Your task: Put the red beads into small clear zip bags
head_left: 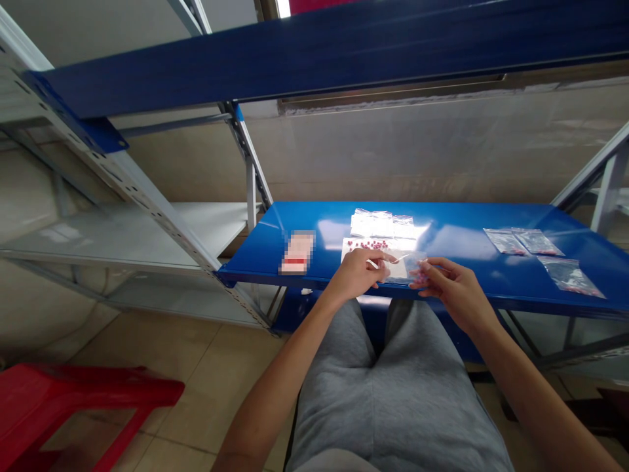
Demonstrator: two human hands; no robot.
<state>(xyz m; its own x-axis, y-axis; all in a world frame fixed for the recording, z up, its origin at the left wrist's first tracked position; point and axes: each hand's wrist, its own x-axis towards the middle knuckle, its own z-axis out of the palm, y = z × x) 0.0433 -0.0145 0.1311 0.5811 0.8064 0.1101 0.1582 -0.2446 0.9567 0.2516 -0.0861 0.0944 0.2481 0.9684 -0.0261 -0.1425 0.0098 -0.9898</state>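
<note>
My left hand [354, 275] pinches a thin white stick [374, 264] above a white sheet [366, 252] dotted with small pink-red beads. My right hand [455, 290] holds up a small clear plastic bag [405, 269] by its edge, with some pink pieces inside near my fingers. The stick's tip points toward the bag, and the glare hides whether they touch. Behind the sheet lies a stack of clear bags [383, 224]. Farther right rest several small clear bags [538, 241] holding little contents.
All this lies on a blue metal shelf [466, 226], whose front edge runs just past my hands. A blurred pink-and-white packet [297, 252] sits to the left. A blue steel beam [314, 62] crosses overhead, grey shelf uprights stand at both sides, and a red stool [73, 396] stands on the floor.
</note>
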